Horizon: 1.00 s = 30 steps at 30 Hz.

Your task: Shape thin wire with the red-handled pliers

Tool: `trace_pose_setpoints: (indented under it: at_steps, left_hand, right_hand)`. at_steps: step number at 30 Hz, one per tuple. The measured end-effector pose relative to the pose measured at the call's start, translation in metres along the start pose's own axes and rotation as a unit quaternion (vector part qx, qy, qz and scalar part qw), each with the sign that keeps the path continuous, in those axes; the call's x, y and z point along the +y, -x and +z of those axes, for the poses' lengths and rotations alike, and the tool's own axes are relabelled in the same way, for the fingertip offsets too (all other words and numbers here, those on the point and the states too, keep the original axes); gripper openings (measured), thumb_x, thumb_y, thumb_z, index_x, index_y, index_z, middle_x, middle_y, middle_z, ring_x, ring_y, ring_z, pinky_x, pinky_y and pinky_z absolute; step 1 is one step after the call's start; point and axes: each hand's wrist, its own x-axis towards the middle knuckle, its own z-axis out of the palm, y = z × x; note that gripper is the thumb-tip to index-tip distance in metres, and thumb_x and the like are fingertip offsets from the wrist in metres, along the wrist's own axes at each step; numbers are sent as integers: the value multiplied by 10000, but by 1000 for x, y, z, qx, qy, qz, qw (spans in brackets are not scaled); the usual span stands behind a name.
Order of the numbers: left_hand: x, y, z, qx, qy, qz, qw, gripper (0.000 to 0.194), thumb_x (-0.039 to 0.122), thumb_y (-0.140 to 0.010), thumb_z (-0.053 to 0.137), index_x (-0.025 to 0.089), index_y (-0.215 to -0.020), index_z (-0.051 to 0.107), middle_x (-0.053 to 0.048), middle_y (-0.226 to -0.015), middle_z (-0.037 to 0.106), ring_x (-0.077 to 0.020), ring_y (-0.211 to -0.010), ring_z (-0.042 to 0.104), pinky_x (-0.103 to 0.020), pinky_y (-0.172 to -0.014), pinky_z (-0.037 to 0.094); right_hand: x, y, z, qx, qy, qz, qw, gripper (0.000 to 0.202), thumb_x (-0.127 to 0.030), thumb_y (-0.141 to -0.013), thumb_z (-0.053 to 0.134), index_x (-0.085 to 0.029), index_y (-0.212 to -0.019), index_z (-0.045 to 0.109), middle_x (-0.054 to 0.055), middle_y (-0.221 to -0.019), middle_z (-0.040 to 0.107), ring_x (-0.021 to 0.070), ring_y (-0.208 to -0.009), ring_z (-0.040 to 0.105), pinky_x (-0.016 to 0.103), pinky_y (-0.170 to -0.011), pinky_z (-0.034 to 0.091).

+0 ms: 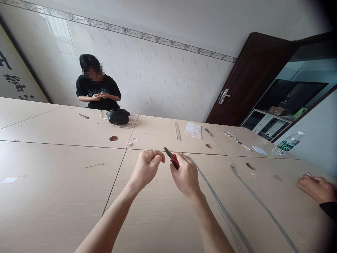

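Note:
My right hand (185, 175) is wrapped round red-handled pliers (174, 161), whose dark jaws point up and to the left. Just left of the jaw tips, my left hand (148, 167) is closed, thumb against curled fingers. A thin wire (156, 178) shows below it; whether the fingers grip this wire is too small to tell. Right of my right hand, a bundle of long grey wires (216, 196) runs toward the table's near edge. A second bundle (259, 200) lies farther right. One twisted wire (94, 165) rests on the table to the left.
Across the table (65, 182), a person in black sits behind a black device (118, 116) with a white cable. A ruler (178, 131), plastic bag (193, 130), pens and water bottle (288, 143) lie toward the back. Another person's hand (316, 187) rests at the right.

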Motion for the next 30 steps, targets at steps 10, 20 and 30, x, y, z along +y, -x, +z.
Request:
trace_pose_setpoints:
  at_steps: [10, 20, 30]
  left_hand:
    - [0, 0, 0, 0, 2, -5, 1000, 187, 238, -694, 408, 180, -611, 565, 88, -467, 201, -73, -436, 150, -208, -399, 149]
    - [2, 0, 0, -1, 0, -7, 1000, 187, 238, -694, 410, 177, -609, 565, 87, -471, 205, -72, -437, 154, -213, -404, 147]
    - [2, 0, 0, -1, -2, -7, 1000, 177, 245, -682, 421, 180, -602, 565, 85, -471, 206, -76, -435, 153, -212, -408, 145]
  right_hand:
    - [1, -1, 0, 1, -3, 1, 1000, 142, -120, -784, 443, -208, -794, 554, 8, -723, 615, 165, -646, 549, 250, -564, 348]
    - [0, -2, -2, 2, -2, -4, 1000, 134, -128, -790, 443, -204, -775, 552, 8, -703, 610, 163, -635, 542, 250, -552, 343]
    - [1, -2, -1, -3, -11, 6, 1000, 134, -129, -792, 447, -210, -778, 552, 6, -716, 617, 164, -632, 542, 249, -555, 347]
